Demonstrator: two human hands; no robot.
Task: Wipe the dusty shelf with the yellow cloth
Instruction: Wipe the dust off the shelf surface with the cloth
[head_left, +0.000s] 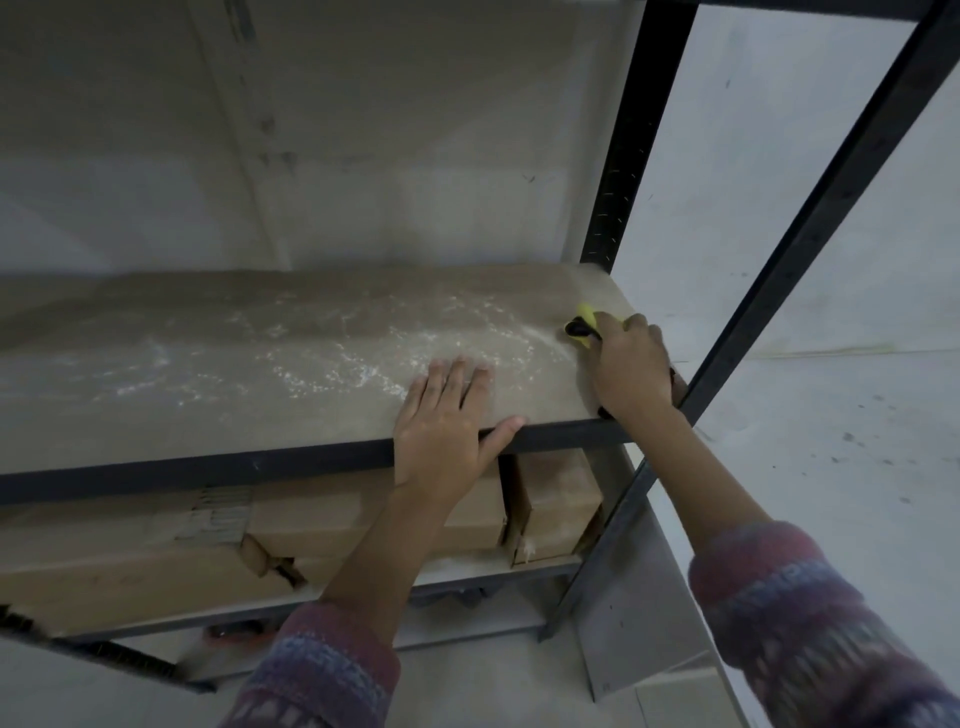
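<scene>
The right hand (631, 364) grips the yellow cloth (588, 316) at the right edge of the dusty shelf (208, 384), and the left hand (447, 415) lies flat on the front edge, so a fast stroke may push the white dust (337, 358) onto that hand.

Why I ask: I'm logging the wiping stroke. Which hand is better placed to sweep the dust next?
Right. The right hand grips the yellow cloth at the shelf's right end; the left hand lies flat, empty, on the front edge.
</scene>
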